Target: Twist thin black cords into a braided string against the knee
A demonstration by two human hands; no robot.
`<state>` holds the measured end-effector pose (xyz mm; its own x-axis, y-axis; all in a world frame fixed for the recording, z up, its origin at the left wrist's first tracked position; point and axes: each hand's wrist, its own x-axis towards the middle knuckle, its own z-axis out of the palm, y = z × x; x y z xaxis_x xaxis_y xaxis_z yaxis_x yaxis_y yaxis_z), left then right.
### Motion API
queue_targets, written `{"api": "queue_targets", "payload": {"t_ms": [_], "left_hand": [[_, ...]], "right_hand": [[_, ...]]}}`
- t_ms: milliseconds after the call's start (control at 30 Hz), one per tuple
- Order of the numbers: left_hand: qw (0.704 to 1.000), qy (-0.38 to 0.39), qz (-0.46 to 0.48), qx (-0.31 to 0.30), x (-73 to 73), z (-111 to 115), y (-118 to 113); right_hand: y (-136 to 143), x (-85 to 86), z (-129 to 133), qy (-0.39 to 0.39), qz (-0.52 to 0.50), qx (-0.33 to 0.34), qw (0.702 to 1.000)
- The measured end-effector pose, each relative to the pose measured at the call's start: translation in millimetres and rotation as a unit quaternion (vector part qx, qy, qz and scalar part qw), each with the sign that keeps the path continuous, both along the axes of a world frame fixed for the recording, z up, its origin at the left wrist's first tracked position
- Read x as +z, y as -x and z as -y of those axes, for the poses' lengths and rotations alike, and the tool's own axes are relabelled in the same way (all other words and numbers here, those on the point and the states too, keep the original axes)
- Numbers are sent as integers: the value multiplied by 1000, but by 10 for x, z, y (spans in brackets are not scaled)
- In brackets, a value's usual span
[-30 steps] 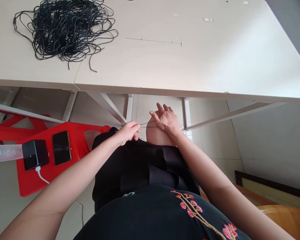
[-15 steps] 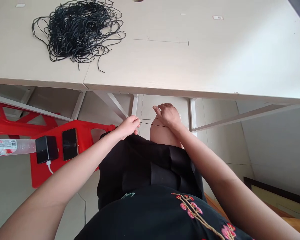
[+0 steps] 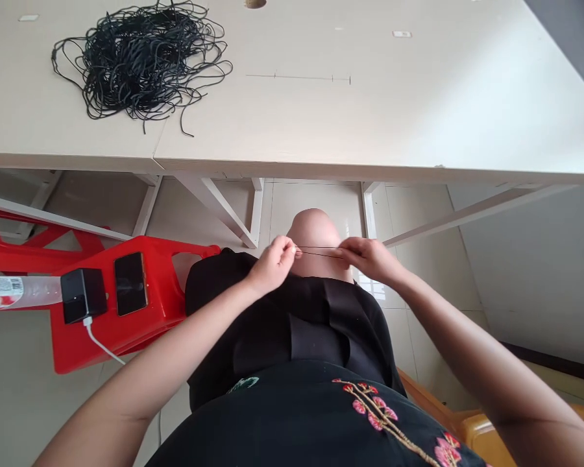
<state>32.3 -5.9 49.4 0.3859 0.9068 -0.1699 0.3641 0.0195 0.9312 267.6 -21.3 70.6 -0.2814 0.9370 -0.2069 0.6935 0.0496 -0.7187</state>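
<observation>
A thin black cord (image 3: 317, 247) runs as two nearly parallel strands between my hands, above the bare knee. My left hand (image 3: 275, 261) is closed in a pinch on its left end. On the other end my right hand (image 3: 368, 257) is also closed, thumb and fingers pressed together. The finer detail of the cord inside the fingers is hidden. Up on the table lies a loose, tangled heap of black cord (image 3: 148, 61), with a few free ends reaching toward the front edge.
The pale table (image 3: 292, 130) spans the top, with a pencil line (image 3: 299, 77) marked on it. At left a red stool (image 3: 163, 285) carries a phone (image 3: 130, 283) and a black charger block (image 3: 82, 295) with a white cable. A plastic bottle (image 3: 26, 292) lies beside the block.
My right hand has turned from lying spread over the knee to pinching the cord, moving right and down. My left hand has shifted slightly right. The view has moved a little.
</observation>
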Motion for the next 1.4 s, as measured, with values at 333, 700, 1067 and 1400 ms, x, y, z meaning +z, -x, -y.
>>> {"api": "queue_targets", "payload": {"t_ms": [333, 700, 1067, 1400], "left_hand": [[987, 122, -94, -42, -28, 586, 72], [987, 87, -134, -32, 65, 639, -53], [983, 144, -108, -28, 8, 337, 47], [963, 255, -77, -39, 59, 8, 111]], "right_hand": [[-849, -484, 437, 165, 27, -53, 984], [92, -408, 469, -161, 149, -95, 971], [551, -505, 107, -137, 248, -142, 948], [603, -490, -176, -128, 232, -158, 951]]}}
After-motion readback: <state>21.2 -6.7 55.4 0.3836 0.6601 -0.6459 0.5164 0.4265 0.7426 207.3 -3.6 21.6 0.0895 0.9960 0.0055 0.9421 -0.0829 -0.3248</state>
